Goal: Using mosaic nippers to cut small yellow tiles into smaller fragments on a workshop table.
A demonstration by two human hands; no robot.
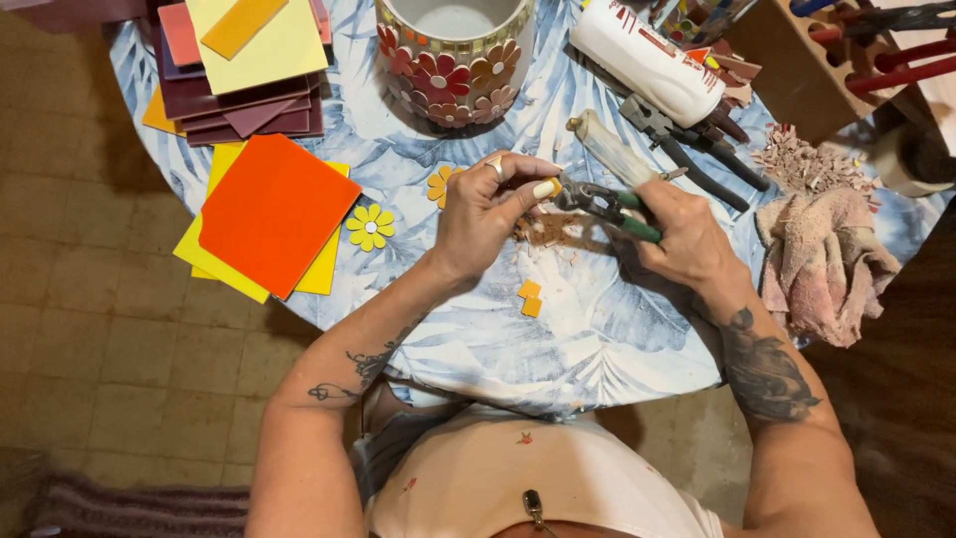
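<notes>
At the middle of the round table (pixel 597 339), with its pale blue leaf-print cloth, both hands meet. The left hand (pixel 483 214) pinches a small orange-yellow tile piece (pixel 547 187) between thumb and fingers; the piece is tiny, flat and rounded at its visible end, the rest hidden by the fingertips. The right hand (pixel 687 234), at three o'clock from it, is clenched around the green handles of a pair of nippers (pixel 602 202), whose dark metal head points toward nine o'clock and reaches the tile piece. Whether the blades actually bite it I cannot tell.

Just under the hands, at six o'clock, lies a scatter of brown chips (pixel 548 229), and lower still two small orange squares (pixel 530 298) touching each other. At nine o'clock from the left hand sit a yellow flower shape (pixel 370 227) and an orange one (pixel 439 185). Farther toward nine o'clock a large orange tile (pixel 274 211) lies on yellow ones. At twelve o'clock stands a white pot (pixel 453 60) covered in flower mosaic. A white glue bottle (pixel 642 62) and black-handled pliers (pixel 687 154) lie toward one o'clock, a pink rag (pixel 822 259) at three o'clock.
</notes>
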